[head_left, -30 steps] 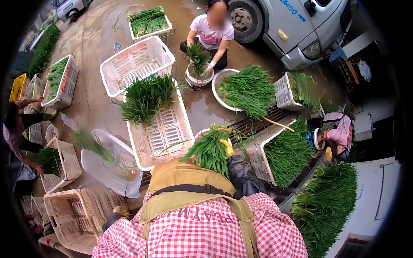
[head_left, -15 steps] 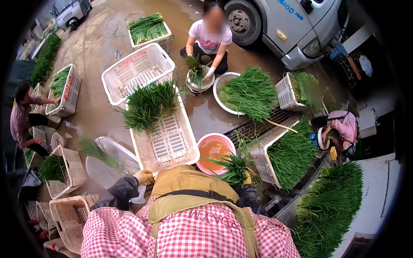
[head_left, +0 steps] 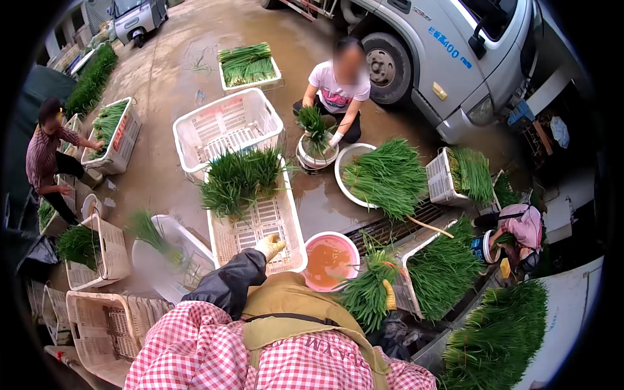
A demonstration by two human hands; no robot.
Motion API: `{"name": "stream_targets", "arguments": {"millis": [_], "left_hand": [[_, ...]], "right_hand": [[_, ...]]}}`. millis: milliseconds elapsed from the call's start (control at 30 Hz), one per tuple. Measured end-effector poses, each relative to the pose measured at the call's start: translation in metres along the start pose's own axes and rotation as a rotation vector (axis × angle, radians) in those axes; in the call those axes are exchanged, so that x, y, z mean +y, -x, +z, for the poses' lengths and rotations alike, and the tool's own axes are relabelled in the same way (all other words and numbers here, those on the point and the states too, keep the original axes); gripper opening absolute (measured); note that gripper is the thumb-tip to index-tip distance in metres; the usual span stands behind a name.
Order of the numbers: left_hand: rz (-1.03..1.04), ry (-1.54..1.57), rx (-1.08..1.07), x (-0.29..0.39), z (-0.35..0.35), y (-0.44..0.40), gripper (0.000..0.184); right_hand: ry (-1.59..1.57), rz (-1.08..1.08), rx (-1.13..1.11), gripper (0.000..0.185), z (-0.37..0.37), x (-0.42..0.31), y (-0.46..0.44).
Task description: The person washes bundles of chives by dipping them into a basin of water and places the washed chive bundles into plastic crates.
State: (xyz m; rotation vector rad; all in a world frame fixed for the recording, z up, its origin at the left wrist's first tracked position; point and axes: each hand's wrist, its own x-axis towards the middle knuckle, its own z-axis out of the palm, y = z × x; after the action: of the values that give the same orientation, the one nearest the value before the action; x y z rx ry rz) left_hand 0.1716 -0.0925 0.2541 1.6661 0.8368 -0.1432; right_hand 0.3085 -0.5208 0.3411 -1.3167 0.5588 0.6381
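Observation:
My right hand (head_left: 389,296), in a yellow glove, is closed round a bundle of green chives (head_left: 365,289) with an orange tie near its upper end. The bundle's leaves hang down beside the pink basin (head_left: 354,250) of brownish-orange water. My left hand (head_left: 270,246), gloved too, is held over the near end of a white plastic crate (head_left: 257,227). Its fingers are stretched out with nothing visible in them. More chives (head_left: 242,179) stand in the far half of that crate.
A co-worker (head_left: 338,94) squats ahead, hands at a white bucket (head_left: 312,159). Another person (head_left: 49,153) is at left, and one (head_left: 520,227) bends at right. Chive-filled crates (head_left: 448,266), a white tub (head_left: 172,260) and a truck (head_left: 448,58) surround me.
My left hand has moved from beside the tub to the right, over the crate. The chive bundle in my right hand has turned, its leaves now hanging down. The view has shifted.

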Motion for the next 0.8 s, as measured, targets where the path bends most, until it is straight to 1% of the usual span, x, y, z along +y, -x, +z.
{"name": "stream_targets", "arguments": {"millis": [33,67,100,133,167,200,233,267,300,367,433,467,500,567,600,633,667,700,733,767,800], "left_hand": [[-0.031,0.143,-0.045,0.021,-0.002,-0.011,0.069],[0.002,0.288,-0.035,0.040,-0.002,-0.018,0.075],[-0.009,0.351,-0.018,0.089,-0.010,-0.002,0.079],[-0.013,0.450,-0.064,0.130,-0.016,0.011,0.082],[0.011,0.468,-0.153,0.144,-0.018,0.001,0.084],[0.019,0.500,-0.171,0.176,-0.017,0.011,0.084],[0.103,0.528,-0.253,0.193,-0.015,0.011,0.084],[0.140,0.533,-0.352,0.197,-0.009,-0.002,0.079],[0.154,0.663,-0.381,0.211,-0.002,0.013,0.070],[0.183,0.758,-0.436,0.227,0.016,0.029,0.066],[0.424,0.818,-0.549,0.225,0.037,0.016,0.068],[0.411,0.922,-0.630,0.245,0.031,0.047,0.067],[0.347,1.096,-0.632,0.245,0.033,0.053,0.063],[0.319,1.222,-0.715,0.223,0.022,0.043,0.059],[0.370,1.206,-0.649,0.222,0.013,0.054,0.057],[0.371,1.214,-0.637,0.217,0.006,0.058,0.057],[0.353,1.182,-0.639,0.212,-0.002,0.060,0.057],[0.327,1.151,-0.644,0.206,-0.007,0.061,0.058],[0.322,1.134,-0.654,0.201,-0.009,0.061,0.060],[0.316,1.135,-0.655,0.198,-0.008,0.061,0.060],[0.317,1.145,-0.640,0.198,-0.008,0.063,0.060]], "right_hand": [[0.032,-0.037,-0.044,0.048,0.020,-0.019,0.015],[0.063,-0.069,-0.096,0.048,0.038,-0.037,0.030],[0.081,-0.100,-0.160,0.048,0.058,-0.056,0.042],[0.082,-0.109,-0.228,0.048,0.078,-0.073,0.049],[0.075,-0.116,-0.275,0.049,0.096,-0.089,0.056],[0.047,-0.052,-0.350,0.053,0.103,-0.101,0.053],[0.125,-0.199,-0.375,0.056,0.125,-0.109,0.063],[0.226,-0.278,-0.356,0.063,0.135,-0.113,0.064],[0.324,-0.435,-0.325,0.074,0.147,-0.112,0.066],[0.446,-0.683,-0.372,0.087,0.178,-0.108,0.083],[0.883,-0.785,-0.198,0.099,0.214,-0.112,0.128],[1.061,-0.845,-0.121,0.106,0.231,-0.104,0.144],[1.207,-0.758,-0.073,0.110,0.244,-0.092,0.152],[1.258,-0.740,-0.215,0.111,0.242,-0.085,0.164],[1.169,-0.772,-0.396,0.101,0.227,-0.086,0.160],[1.045,-0.576,-0.465,0.081,0.215,-0.091,0.159],[0.891,-0.476,-0.453,0.062,0.202,-0.099,0.165],[0.873,-0.481,-0.344,0.051,0.187,-0.109,0.169],[0.957,-0.566,-0.210,0.048,0.174,-0.120,0.164],[0.883,-0.671,-0.114,0.051,0.163,-0.126,0.156],[0.742,-0.743,-0.093,0.060,0.167,-0.137,0.150]]}}
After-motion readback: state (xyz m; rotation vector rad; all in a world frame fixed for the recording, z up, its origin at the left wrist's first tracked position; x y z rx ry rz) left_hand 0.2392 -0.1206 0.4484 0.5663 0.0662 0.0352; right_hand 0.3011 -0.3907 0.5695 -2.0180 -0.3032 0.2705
